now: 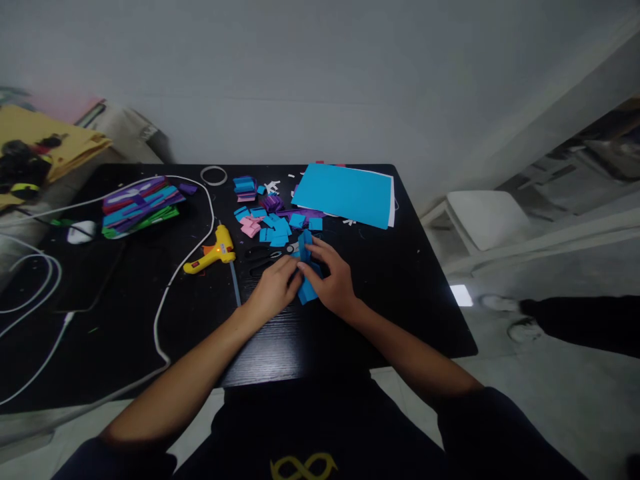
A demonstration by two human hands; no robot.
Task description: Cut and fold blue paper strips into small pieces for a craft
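Observation:
A creased piece of blue paper (307, 292) is between my two hands, just above the black table. My right hand (335, 277) is closed on it, thumb on the near side and fingers behind. From the other side, my left hand (277, 287) grips the paper's left edge with bent fingers. Part of the paper is hidden by the fingers. Right behind my left hand lies a pair of black-handled scissors (263, 253). Small cut blue pieces (276, 230) and pink pieces (251, 227) lie beyond the hands.
A yellow hot glue gun (217, 252) lies left, near a white cable (161, 313) crossing the black table (390, 300). Blue sheets (345, 193) lie at the back right, bundled coloured strips (143, 207) at the back left. A white stool (483, 217) and another person's leg (575, 320) are right.

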